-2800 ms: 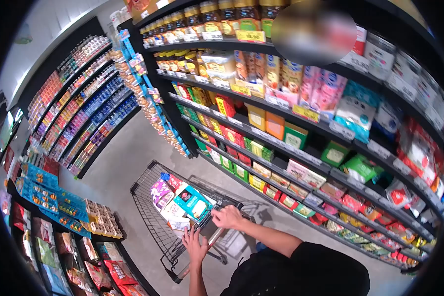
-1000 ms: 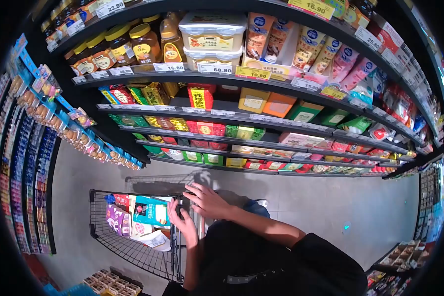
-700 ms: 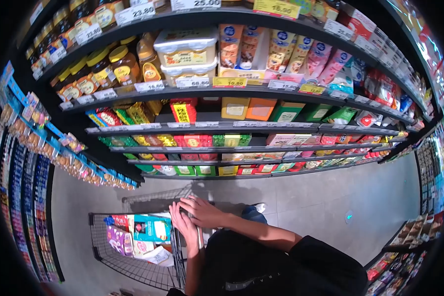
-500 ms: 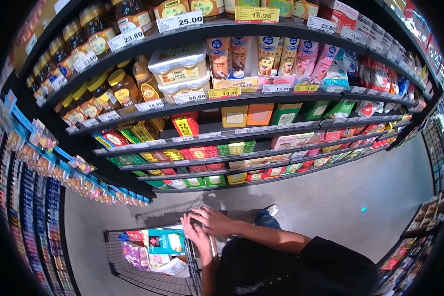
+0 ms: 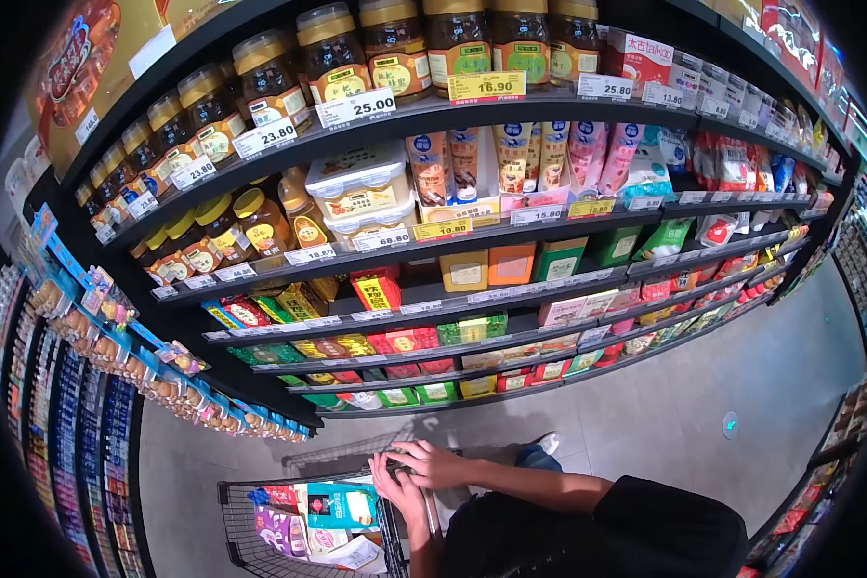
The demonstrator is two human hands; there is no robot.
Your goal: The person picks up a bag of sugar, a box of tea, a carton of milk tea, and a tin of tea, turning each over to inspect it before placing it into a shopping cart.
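Observation:
My left hand and my right hand are together above the rear of a black wire shopping cart. The fingers of both are stretched out, and my right hand's fingers reach over towards my left hand, touching or nearly touching it. No object shows in either one. My left forearm passes close to the cart handle. Inside the cart lie a teal package, a purple bag, a red package and a white package.
Ahead, a curved-looking black shelf holds honey jars, white lidded tubs, tubes and price tags. Blue hanging strips of small goods line its left end. Grey floor extends right; a shoe shows.
My view has tilted upward, so the shelf, cart and hands sit lower and slightly further right. My hands stay together over the cart's rear, fingers still extended.

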